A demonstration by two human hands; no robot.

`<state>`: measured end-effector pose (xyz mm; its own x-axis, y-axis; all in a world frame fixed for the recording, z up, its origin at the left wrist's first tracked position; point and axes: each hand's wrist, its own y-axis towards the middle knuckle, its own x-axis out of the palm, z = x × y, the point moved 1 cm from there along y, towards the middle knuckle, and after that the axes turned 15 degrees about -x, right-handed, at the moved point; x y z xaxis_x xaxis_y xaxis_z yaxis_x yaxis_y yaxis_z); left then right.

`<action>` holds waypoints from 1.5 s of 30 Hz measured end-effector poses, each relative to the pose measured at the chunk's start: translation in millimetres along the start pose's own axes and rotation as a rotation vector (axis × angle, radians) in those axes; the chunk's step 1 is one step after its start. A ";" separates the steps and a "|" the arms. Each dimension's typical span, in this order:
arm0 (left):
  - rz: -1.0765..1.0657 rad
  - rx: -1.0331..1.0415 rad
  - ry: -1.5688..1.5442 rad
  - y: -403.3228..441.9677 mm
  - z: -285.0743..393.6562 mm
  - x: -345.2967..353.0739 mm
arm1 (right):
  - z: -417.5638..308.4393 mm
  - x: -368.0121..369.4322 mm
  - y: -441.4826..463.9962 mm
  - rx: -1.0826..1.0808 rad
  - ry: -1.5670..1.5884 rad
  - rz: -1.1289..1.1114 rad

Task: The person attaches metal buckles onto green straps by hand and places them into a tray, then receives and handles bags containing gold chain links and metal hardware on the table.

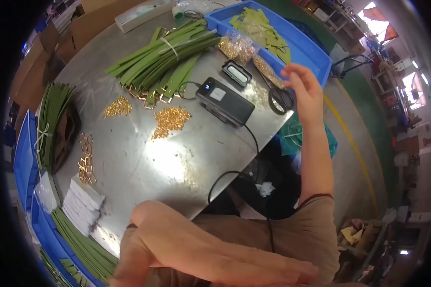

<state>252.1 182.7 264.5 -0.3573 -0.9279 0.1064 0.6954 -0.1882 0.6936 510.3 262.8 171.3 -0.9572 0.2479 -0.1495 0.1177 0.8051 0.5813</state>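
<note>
My left hand is very close to the camera at the bottom, fingers stretched out to the right and holding nothing. My right hand is raised near the table's right edge, fingers loosely bent and apart, with nothing in it. Nearest to it in the picture are black-handled scissors and a bag of small gold pieces. A black power bank with a lit display and cables lies left of them, below a small black case. Bundled green straps with gold buckles lie at the back.
Two piles of gold hardware lie on the metal table. Gold rectangular rings and a white stack are at left. A blue tray holds green pieces; another blue tray stands left with tied straps.
</note>
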 end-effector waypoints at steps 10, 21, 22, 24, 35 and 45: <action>0.050 0.065 -0.037 -42.4 26.6 -28.0 | 43.5 24.7 53.5 0.083 0.037 0.168; 0.164 -0.160 -0.076 -66.4 60.5 -69.9 | 113.6 42.3 71.9 0.155 -0.588 0.007; 0.167 -0.155 -0.084 -70.3 58.8 -69.0 | 119.6 39.3 74.0 0.164 -0.593 0.003; 0.463 -0.099 -0.138 -81.9 49.9 -57.0 | 125.3 34.4 78.6 0.056 -0.562 0.085; 0.297 0.214 -0.513 -88.6 48.6 -83.2 | 123.7 0.6 68.0 0.010 -0.630 0.170; 0.296 0.072 -0.360 -75.6 49.8 -68.4 | 141.3 4.2 38.3 -0.035 -1.290 -0.340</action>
<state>192.9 276.5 240.3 -0.3521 -0.7653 0.5388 0.7597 0.1025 0.6421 548.1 370.8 79.9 -0.0013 0.3837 -0.9235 -0.1011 0.9187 0.3818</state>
